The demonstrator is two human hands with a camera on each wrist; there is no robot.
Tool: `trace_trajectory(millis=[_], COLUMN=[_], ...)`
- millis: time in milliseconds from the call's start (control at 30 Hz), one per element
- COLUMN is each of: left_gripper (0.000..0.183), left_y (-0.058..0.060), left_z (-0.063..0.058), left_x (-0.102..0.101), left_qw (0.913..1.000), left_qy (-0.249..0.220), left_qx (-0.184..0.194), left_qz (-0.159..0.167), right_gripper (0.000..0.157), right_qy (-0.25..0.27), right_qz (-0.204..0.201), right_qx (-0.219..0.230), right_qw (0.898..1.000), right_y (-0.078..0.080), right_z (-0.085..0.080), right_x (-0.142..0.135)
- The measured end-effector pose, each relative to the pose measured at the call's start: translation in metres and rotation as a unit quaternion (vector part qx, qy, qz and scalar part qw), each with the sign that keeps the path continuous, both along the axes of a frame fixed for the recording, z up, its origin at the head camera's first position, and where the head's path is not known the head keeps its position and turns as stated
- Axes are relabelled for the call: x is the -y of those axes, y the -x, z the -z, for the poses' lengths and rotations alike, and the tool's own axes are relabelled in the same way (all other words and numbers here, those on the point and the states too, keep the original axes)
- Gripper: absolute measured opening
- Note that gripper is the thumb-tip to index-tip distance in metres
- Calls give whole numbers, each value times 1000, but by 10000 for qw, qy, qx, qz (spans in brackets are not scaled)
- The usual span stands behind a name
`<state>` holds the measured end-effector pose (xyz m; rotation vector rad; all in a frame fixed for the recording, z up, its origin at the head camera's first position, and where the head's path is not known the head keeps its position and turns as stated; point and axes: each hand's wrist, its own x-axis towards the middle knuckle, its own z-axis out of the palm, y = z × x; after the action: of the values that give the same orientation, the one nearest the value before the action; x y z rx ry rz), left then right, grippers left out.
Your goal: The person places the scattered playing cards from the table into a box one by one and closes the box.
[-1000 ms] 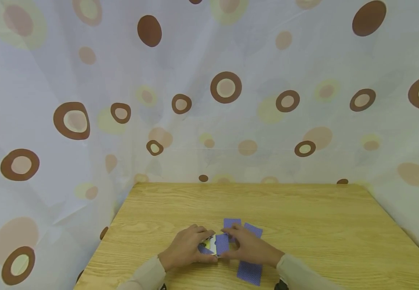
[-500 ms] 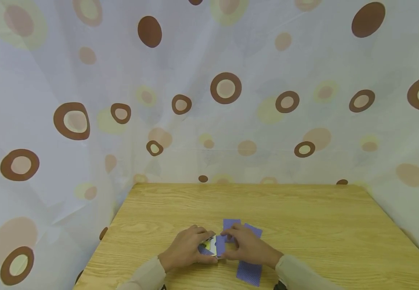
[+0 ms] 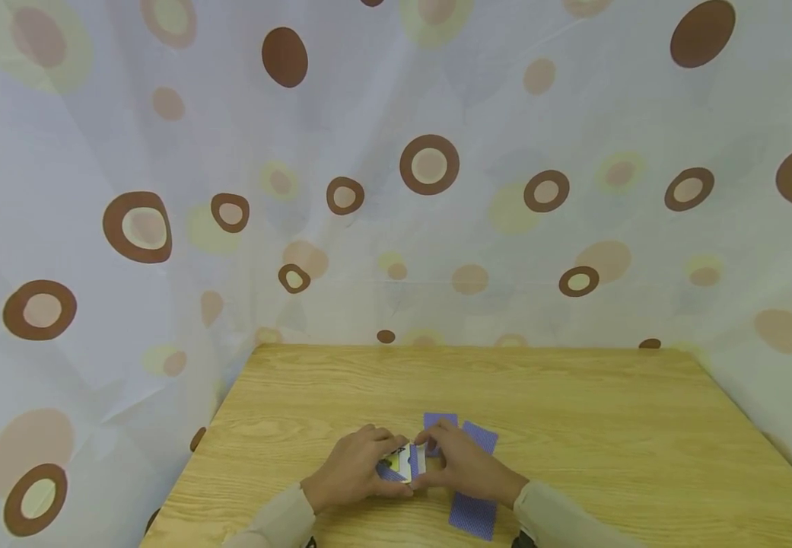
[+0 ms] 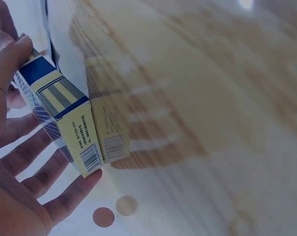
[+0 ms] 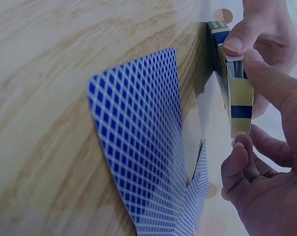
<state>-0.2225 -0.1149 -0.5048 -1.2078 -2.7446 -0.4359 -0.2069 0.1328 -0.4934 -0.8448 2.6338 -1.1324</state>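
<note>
My left hand grips a playing card box along its long edges, thumb on one side and fingers on the other. The box is cream and dark blue with a barcode, and its picture face is up in the head view. My right hand holds the box's right end between thumb and fingertips. A cream end panel with a dark blue band shows between the fingers in the right wrist view. A narrow blue patterned strip and a pale flap show at that end from above.
Blue-backed playing cards lie face down under and beside my right forearm. One card lies just beyond the right fingers, another nearer the front. The wooden table meets a dotted curtain behind and at the sides.
The blue patterned area at the box's right end has narrowed to a strip, and a pale flap shows beside it. My right hand has shifted slightly left; the left hand keeps its grip.
</note>
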Motion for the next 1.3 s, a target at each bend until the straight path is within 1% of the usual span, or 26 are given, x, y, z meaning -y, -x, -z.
trace_trajectory(millis=[100, 233, 333, 500, 567, 633, 833, 900, 1100, 1300], left_gripper=[81, 80, 79, 80, 79, 80, 79, 79, 79, 79], left_y=[1, 1, 1, 1, 1, 1, 1, 1, 0, 0], left_z=[0, 1, 0, -1, -2, -2, -2, -3, -5, -4], left_x=[0, 0, 0, -1, -1, -1, -2, -1, -1, -1], left_qw=[10000, 10000, 9999, 9999, 10000, 10000, 9999, 9998, 9996, 9994], left_qy=[14, -22, -70, -75, -51, -31, 28, 57, 84, 125], left_qx=[-18, -24, -44, -64, -67, -42, 84, 117, 177, 223], left_qz=[1, 30, 67, 41, 17, -15, -98, -133, -202, -249], right_gripper=[51, 35, 30, 30, 30, 30, 30, 30, 36, 50], right_qy=[124, 145, 147, 207, 236, 220, 123, 75, -184, -357], right_qz=[-56, -216, -301, -413, -375, -259, 132, 210, 502, 672], right_qx=[-27, -80, -120, -122, -78, -126, -726, -834, -750, -632], right_qw=[9999, 9996, 9994, 9989, 9990, 9993, 9972, 9963, 9957, 9951], right_y=[-1, -2, -2, -1, 1, 2, 9, 11, 15, 19], right_z=[0, 1, 2, 2, 2, 4, 6, 6, 8, 12], right_x=[-1, 0, 1, -1, -4, -9, -27, -34, -53, -66])
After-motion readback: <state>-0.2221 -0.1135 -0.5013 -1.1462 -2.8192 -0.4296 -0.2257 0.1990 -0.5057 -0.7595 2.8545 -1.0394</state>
